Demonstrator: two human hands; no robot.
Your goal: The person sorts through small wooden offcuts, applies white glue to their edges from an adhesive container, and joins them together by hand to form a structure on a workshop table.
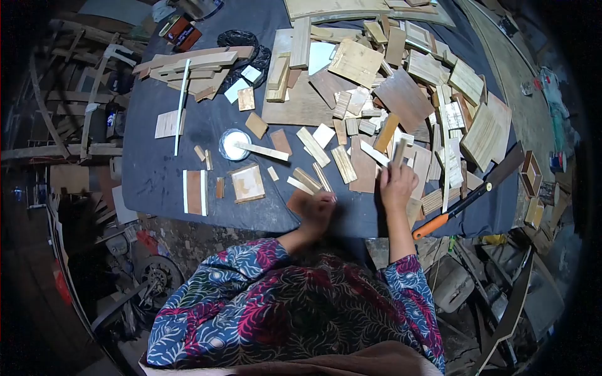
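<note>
My right hand (398, 183) is closed round the lower end of a short wood strip (399, 152) at the front of the heap of wood offcuts (404, 100). Near the table's front edge is my left hand (318, 210), blurred, beside several thin strips (307, 178); whether it holds one of them cannot be made out. To its left lie a square wood piece with a pale smear (248, 183) and a brown panel with white side strips (195, 192). A white tub (234, 145) has a flat stick (263, 151) resting across it.
At the right front lies a saw with an orange handle (431, 226), its blade pointing up and right. Long boards (200, 62), a black plastic bag (237, 41) and a dark red can (180, 32) are at the back left. A wheel (160, 274) is below the table.
</note>
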